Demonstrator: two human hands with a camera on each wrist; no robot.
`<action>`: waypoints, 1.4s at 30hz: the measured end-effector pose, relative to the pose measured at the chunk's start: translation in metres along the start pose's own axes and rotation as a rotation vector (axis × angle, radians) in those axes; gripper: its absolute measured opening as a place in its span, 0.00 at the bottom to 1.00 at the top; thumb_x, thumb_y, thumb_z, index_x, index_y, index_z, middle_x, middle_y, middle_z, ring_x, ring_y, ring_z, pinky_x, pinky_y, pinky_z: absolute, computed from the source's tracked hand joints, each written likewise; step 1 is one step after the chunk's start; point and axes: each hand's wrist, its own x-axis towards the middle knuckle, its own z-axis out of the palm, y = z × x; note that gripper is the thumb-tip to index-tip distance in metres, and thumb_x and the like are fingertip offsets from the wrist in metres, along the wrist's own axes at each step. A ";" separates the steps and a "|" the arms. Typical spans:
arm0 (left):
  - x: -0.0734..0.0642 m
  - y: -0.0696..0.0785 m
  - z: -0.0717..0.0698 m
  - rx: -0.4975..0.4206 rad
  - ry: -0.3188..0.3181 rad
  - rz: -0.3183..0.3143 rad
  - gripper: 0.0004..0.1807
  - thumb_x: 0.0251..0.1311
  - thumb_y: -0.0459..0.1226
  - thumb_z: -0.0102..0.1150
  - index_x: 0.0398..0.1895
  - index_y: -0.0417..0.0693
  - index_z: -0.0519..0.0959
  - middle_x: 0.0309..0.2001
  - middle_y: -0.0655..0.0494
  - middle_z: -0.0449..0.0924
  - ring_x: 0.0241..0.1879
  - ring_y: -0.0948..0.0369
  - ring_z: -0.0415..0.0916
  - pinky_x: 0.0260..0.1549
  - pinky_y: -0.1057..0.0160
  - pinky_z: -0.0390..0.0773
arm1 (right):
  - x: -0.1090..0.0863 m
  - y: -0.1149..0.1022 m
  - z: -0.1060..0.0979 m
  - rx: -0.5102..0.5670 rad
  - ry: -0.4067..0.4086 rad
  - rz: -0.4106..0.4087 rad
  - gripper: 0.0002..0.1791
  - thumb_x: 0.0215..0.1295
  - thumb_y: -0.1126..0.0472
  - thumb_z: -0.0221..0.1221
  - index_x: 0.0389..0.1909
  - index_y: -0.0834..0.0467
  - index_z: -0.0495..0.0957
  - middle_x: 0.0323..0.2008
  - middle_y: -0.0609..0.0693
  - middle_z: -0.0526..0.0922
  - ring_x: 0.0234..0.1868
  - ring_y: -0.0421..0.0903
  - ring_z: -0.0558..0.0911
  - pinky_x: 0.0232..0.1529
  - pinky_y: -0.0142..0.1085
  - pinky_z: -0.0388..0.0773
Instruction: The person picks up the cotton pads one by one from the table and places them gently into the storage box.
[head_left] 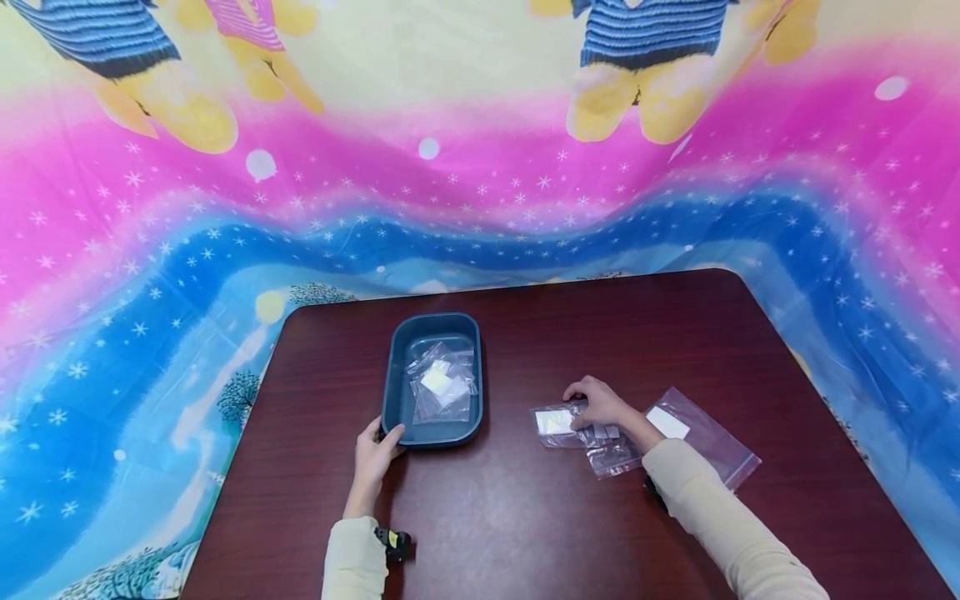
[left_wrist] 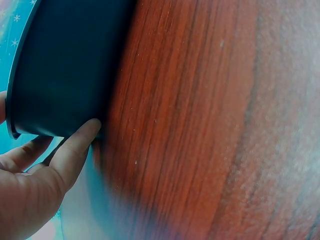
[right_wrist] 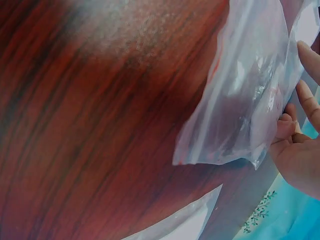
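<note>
A dark blue-grey plastic box (head_left: pixel 441 432) stands on the left half of the table, with several small clear zip-lock bags (head_left: pixel 448 403) piled inside. My left hand (head_left: pixel 377 457) grips its near left corner, thumb at the rim and fingers against the outer wall (left_wrist: pixel 65 65). On the right, my right hand (head_left: pixel 597 404) pinches a small clear zip-lock bag (head_left: pixel 553 423) with a white label. Another crinkled clear bag (head_left: pixel 613 460) lies beneath that hand. In the right wrist view the bag (right_wrist: pixel 235 100) hangs beside the curled fingers; exactly where they pinch is partly hidden.
A larger clear zip-lock bag (head_left: pixel 711 442) with a white label lies right of the small bags, partly under the right forearm. The dark red wooden table (head_left: pixel 495 533) has rounded far corners. A printed pink and blue cloth (head_left: pixel 480 192) hangs behind it.
</note>
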 end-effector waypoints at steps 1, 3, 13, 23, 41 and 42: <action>0.000 0.000 0.000 -0.002 0.000 -0.006 0.28 0.60 0.34 0.54 0.61 0.29 0.63 0.53 0.29 0.66 0.46 0.51 0.73 0.39 0.57 0.79 | 0.000 0.000 0.000 -0.007 0.002 0.003 0.24 0.27 0.62 0.73 0.32 0.62 0.79 0.30 0.52 0.74 0.35 0.49 0.72 0.39 0.39 0.71; -0.001 0.002 0.000 -0.005 0.001 -0.004 0.26 0.60 0.33 0.54 0.60 0.28 0.63 0.52 0.29 0.67 0.47 0.47 0.72 0.40 0.54 0.78 | 0.000 0.000 0.001 -0.028 0.007 0.002 0.22 0.27 0.62 0.73 0.29 0.61 0.78 0.29 0.51 0.74 0.34 0.48 0.72 0.38 0.39 0.70; 0.000 -0.003 0.000 -0.010 0.007 0.016 0.31 0.57 0.40 0.57 0.60 0.29 0.64 0.51 0.30 0.67 0.43 0.57 0.74 0.37 0.60 0.80 | -0.001 -0.001 0.001 -0.035 0.068 -0.015 0.12 0.29 0.63 0.71 0.16 0.57 0.77 0.24 0.48 0.76 0.32 0.48 0.71 0.39 0.40 0.63; 0.000 0.002 0.001 -0.007 0.005 -0.017 0.27 0.59 0.32 0.54 0.61 0.29 0.63 0.53 0.29 0.66 0.48 0.46 0.71 0.41 0.53 0.78 | -0.001 -0.005 -0.010 0.222 -0.013 0.073 0.06 0.43 0.69 0.66 0.17 0.60 0.77 0.17 0.44 0.77 0.21 0.39 0.72 0.25 0.32 0.70; 0.001 0.002 0.000 0.014 -0.012 -0.044 0.26 0.61 0.32 0.52 0.62 0.31 0.62 0.55 0.30 0.66 0.51 0.43 0.69 0.43 0.52 0.77 | 0.002 -0.015 -0.021 0.740 -0.028 0.243 0.10 0.47 0.80 0.58 0.32 0.78 0.71 0.22 0.55 0.80 0.23 0.43 0.79 0.27 0.32 0.79; 0.001 0.002 0.000 0.013 -0.011 -0.047 0.26 0.61 0.32 0.52 0.62 0.31 0.62 0.55 0.30 0.66 0.51 0.43 0.69 0.43 0.52 0.77 | 0.003 -0.016 -0.022 0.743 -0.018 0.246 0.10 0.47 0.80 0.58 0.32 0.78 0.71 0.22 0.55 0.81 0.24 0.43 0.79 0.27 0.32 0.79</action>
